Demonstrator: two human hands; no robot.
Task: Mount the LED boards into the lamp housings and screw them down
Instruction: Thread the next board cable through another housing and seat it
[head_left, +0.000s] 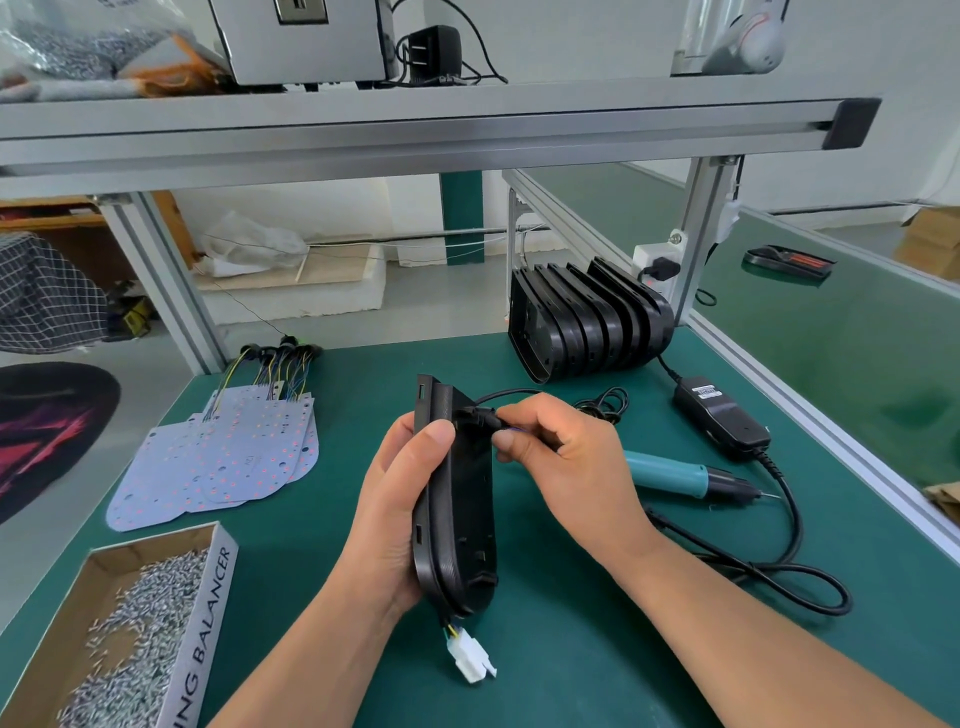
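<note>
The left hand (400, 499) grips the black plastic lamp housing (460, 499) on edge above the green desk (571, 649); the right hand (566, 462) pinches what looks like a black cable grommet (480, 415) at its back. Tugging could strain the thin wires (522, 429).

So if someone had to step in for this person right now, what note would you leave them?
Left hand grips a black lamp housing on edge above the table. Right hand pinches the black cable plug at its upper side; a white connector hangs from its bottom end.
LED boards lie stacked on the left, screws in the cardboard box near left, spare housings stand at the back, the electric screwdriver lies on the right.
Done: wiring seems threaded through this housing; whether a board sits inside is hidden.
Left: check the board is seated, screw it down, then the rest.
</note>
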